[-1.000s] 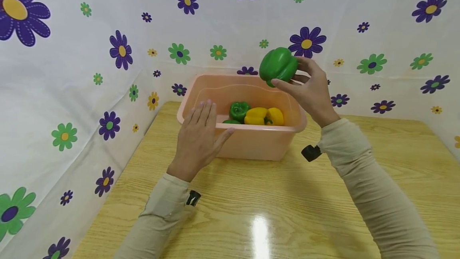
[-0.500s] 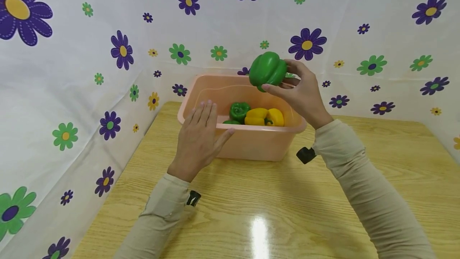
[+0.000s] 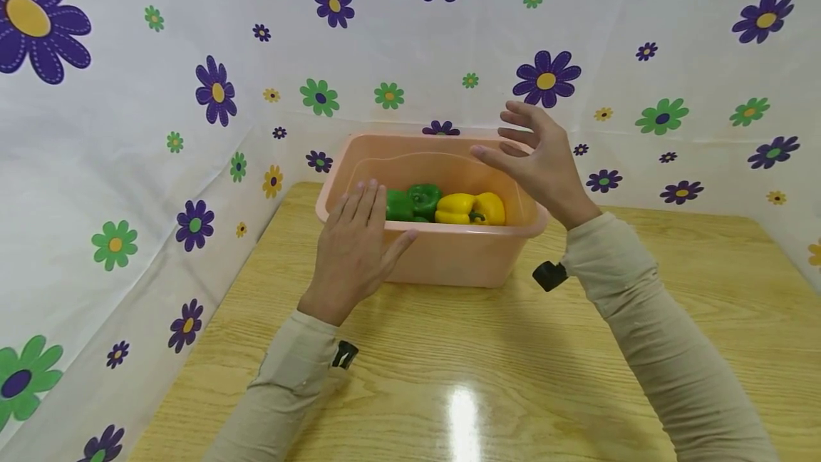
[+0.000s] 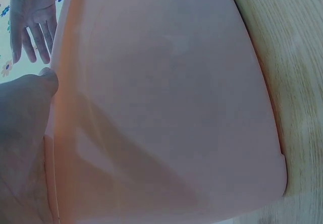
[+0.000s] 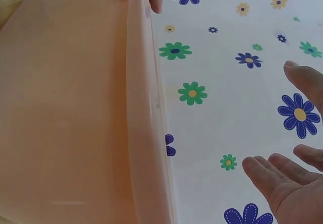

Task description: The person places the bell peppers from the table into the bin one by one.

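Observation:
A pink plastic tub (image 3: 449, 255) stands on the table. Inside it lie green bell peppers (image 3: 425, 199) at the left and yellow bell peppers (image 3: 457, 209) toward the right; the wall and my left hand hide part of them. My left hand (image 3: 353, 248) rests flat on the front left rim, fingers straight and together, thumb out along the edge. Over the tub's right side hovers my right hand (image 3: 539, 155), fingers spread and apart from the thumb, holding nothing. The right wrist view shows that same empty hand (image 5: 292, 183) beside the rim.
The wooden table (image 3: 423, 348) spreads out in front of the tub and to its right. A white cloth with printed flowers (image 3: 385, 34) hangs behind and along the left side. Dark wrist cameras (image 3: 550, 275) sit at both sleeves.
My right hand moved left with a green bell pepper, then let go of it above the tub. The pepper now lies inside at the left. My left hand has stayed put.

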Available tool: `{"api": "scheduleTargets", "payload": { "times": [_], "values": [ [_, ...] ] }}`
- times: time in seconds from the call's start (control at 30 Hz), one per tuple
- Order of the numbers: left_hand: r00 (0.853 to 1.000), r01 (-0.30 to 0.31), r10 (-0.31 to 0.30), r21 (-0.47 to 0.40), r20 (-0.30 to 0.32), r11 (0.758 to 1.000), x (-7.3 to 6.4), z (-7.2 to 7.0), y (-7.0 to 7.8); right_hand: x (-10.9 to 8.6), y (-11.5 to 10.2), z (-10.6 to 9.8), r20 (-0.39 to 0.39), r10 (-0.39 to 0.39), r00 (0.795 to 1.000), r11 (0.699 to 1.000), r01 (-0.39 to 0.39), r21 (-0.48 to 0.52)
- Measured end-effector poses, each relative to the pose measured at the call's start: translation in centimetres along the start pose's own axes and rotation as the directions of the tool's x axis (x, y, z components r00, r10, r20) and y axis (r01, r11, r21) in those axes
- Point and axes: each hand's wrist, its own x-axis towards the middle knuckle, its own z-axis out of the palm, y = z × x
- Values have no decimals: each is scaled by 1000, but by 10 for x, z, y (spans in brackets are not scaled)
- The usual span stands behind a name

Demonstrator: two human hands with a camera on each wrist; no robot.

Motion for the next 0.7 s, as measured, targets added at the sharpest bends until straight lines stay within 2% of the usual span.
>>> {"api": "scheduleTargets", "payload": {
  "times": [0.2, 0.4, 0.63, 0.7],
  "values": [
    [1000, -2, 2, 0, -8, 1000, 0, 2, -2, -1, 0, -3, -9, -13, 1000, 999, 12, -33],
    [1000, 4, -4, 7, 11, 1000, 0, -1, 0, 0, 1, -8, -29, -15, 999, 998, 13, -62],
    [1000, 6, -5, -11, 15, 1000, 1, -2, 0, -1, 1, -13, -77, 13, 997, 990, -24, -138],
    [1000, -6, 6, -16, -4, 1000, 1, -3, -1, -2, 1, -13, -84, 26, 996, 986, -39, -159]
  ]
}}
